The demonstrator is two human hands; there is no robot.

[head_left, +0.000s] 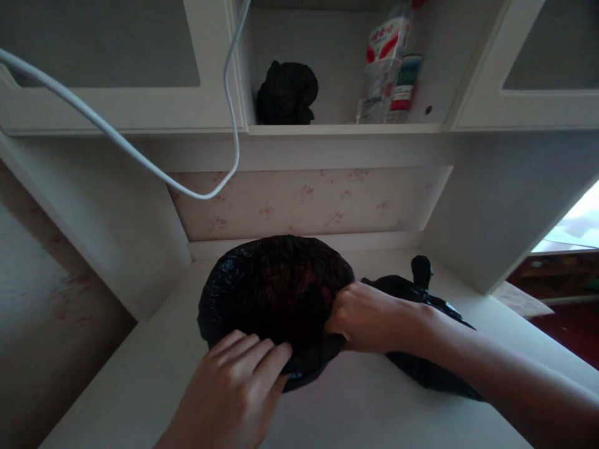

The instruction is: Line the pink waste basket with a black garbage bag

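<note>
A black plastic bag [266,287] stands open on a white desk top [365,405], its mouth stretched wide toward me with something dark reddish inside. My left hand [234,386] grips the near rim of the bag, fingers curled over the edge. On the right side of the rim, my right hand [369,315] pinches the plastic, thumb inside the opening. A second black bag [421,287], knotted at the top, lies on the desk behind and under my right forearm.
Above the desk an open shelf holds a crumpled black bag [286,93] and a plastic bottle with a red and white label [384,62]. A white cable [140,159] hangs across the cabinet front. Cabinet side walls close in left and right.
</note>
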